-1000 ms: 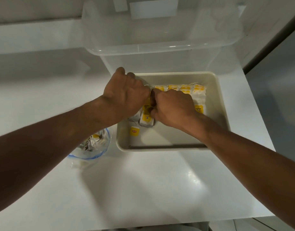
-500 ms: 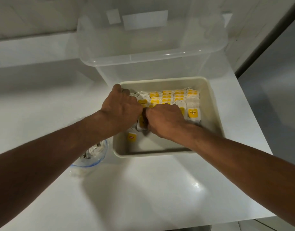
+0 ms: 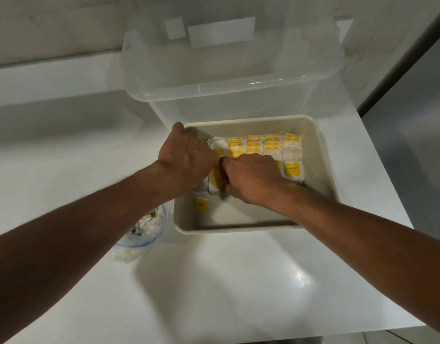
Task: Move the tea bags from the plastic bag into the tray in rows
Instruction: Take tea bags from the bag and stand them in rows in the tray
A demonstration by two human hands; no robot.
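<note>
A cream tray (image 3: 323,155) sits on the white counter and holds rows of white tea bags (image 3: 271,145) with yellow tags along its far side. Both hands are inside the tray. My left hand (image 3: 186,160) and my right hand (image 3: 251,177) meet over a tea bag (image 3: 216,180) at the left end of the rows, fingers curled around it. One loose yellow tag (image 3: 201,204) lies on the tray floor just below. The clear plastic bag (image 3: 149,227), blue-rimmed, lies left of the tray under my left forearm with tea bags inside.
A large clear plastic tub (image 3: 226,78) stands directly behind the tray. The white counter (image 3: 214,281) ends close to the tray's right side, where a dark floor drops away. A raised ledge runs along the back left.
The camera view has shifted so the tray appears lower. Both hands stay together over the same tea bag at the left of the rows; more of the rows shows now.
</note>
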